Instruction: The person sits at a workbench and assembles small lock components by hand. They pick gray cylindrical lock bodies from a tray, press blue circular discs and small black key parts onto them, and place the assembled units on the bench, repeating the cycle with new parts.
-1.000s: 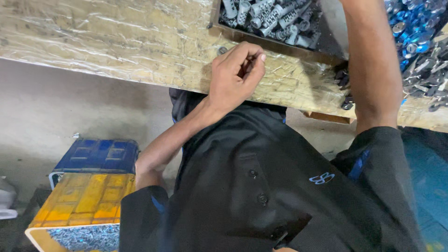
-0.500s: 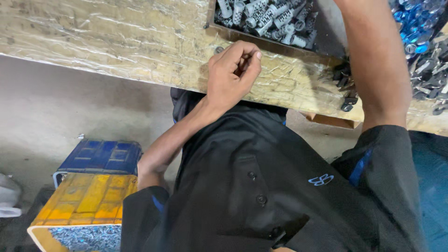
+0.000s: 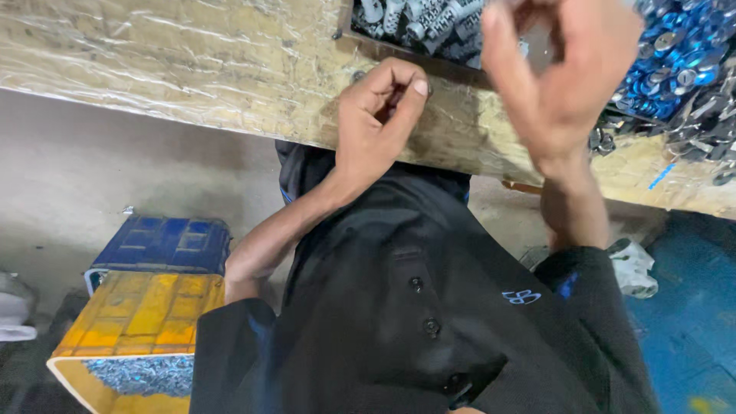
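Nearest the camera is the person's black button-front shirt (image 3: 414, 322), filling the lower middle of the view. Down on the floor to the left stand 2 plastic crates — a yellow one (image 3: 130, 322) holding a heap of small grey metal bits, and a blue one (image 3: 165, 241) just behind it, touching or nearly so.

Above the shirt runs the front edge of the pale chipboard table (image 3: 192, 69), its top covered in wrinkled clear film. The left hand (image 3: 376, 126) rests on that edge with its fingers (image 3: 410, 96) curled nearly closed, thumb tip pressed toward the forefinger; something small seems pinched there, but it is hidden inside the curl and I cannot tell what it is. The right hand (image 3: 563, 73) is raised off the table and blurred, its fingers loosely bent and spread; whether it holds anything cannot be told.

Farther back, a dark shallow tray of grey ribbed metal parts (image 3: 425, 27) sits just beyond the left hand, and a pile of small blue-capped metal pieces (image 3: 675, 69) lies to the right — near the raised hand.

To handle such a small part well, I judge the pinch should stay on the fingertips, low over the table, so a slip lands on the film and not on the floor.
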Demonstrator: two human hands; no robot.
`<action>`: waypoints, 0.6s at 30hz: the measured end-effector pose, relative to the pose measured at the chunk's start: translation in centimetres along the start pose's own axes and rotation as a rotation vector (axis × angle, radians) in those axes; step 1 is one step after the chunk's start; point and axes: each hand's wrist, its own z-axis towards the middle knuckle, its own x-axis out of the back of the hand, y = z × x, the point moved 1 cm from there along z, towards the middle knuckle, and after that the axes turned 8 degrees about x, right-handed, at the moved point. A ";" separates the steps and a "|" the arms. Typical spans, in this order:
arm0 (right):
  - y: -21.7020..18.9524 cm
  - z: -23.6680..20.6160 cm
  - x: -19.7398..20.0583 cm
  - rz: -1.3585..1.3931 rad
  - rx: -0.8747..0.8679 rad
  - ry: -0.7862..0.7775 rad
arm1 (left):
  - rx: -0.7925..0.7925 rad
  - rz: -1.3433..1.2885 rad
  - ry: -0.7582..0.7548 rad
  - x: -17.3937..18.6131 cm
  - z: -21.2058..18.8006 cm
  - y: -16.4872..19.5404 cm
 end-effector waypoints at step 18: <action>-3.4 -10.1 -5.0 -0.163 -0.104 0.383 | 0.130 -0.150 -0.068 -3.1 -2.1 -0.3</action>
